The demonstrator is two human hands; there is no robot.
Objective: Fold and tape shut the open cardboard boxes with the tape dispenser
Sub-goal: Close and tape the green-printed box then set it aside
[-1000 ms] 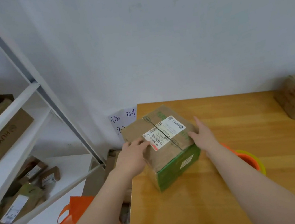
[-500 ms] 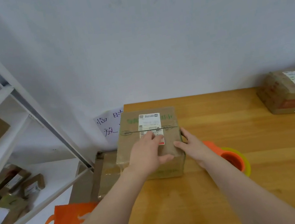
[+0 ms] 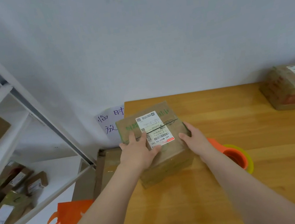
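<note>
Two bare forearms reach over the wooden tabletop (image 3: 238,118). The left hand (image 3: 139,151) lies flat on top of the closed cardboard box (image 3: 170,158), its grip slack and its thumb on the shipping label (image 3: 154,128). The right hand (image 3: 194,139) presses the box's right edge with straight fingers, gripping nothing. Just right of the box lies the orange tape dispenser (image 3: 234,154). Farther right of the box, by the wall, sits another parcel (image 3: 291,87).

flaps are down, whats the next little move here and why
Probably free the right hand and reach back for the tape dispenser lying by that forearm, with the left hand pressing the flaps flat. The cardboard box is folded shut, but the seam across its top shows as a dark slit, seemingly untaped.
</note>
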